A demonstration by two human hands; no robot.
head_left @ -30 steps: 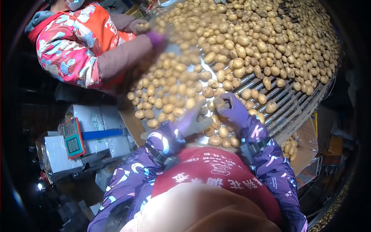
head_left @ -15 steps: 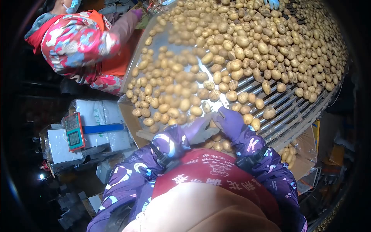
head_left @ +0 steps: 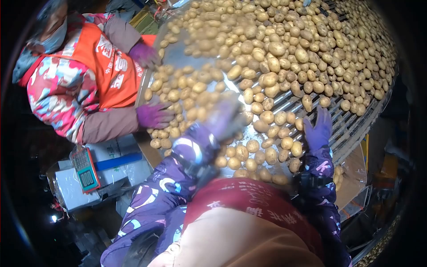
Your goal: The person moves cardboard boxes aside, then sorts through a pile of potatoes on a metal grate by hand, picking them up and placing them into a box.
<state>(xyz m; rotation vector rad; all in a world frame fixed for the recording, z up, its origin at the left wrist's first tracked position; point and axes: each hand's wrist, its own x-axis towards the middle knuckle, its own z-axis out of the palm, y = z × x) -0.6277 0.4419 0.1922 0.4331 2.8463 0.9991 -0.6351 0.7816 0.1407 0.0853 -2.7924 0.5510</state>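
Potatoes [head_left: 302, 55] lie heaped over a metal table and its slatted right part [head_left: 344, 127]. My left hand [head_left: 227, 118], in a purple and grey glove, is smeared by motion over the potatoes left of centre; its fingers cannot be made out. At the right, my right hand [head_left: 318, 129] in a purple glove rests at the slats with its fingers spread, beside several potatoes and holding none. Between my hands, loose potatoes [head_left: 251, 146] lie on the table near the apron.
A co-worker in an orange apron [head_left: 109, 66] stands at the left, both purple-gloved hands at the table's edge. A scale display [head_left: 84, 169] sits by white boxes [head_left: 118, 178] at the lower left. A cardboard box [head_left: 353, 175] is at the right.
My hands have moved apart, the left up over the potatoes, the right out to the slats. More potatoes lie near the apron. The co-worker has turned and both gloved hands now show.
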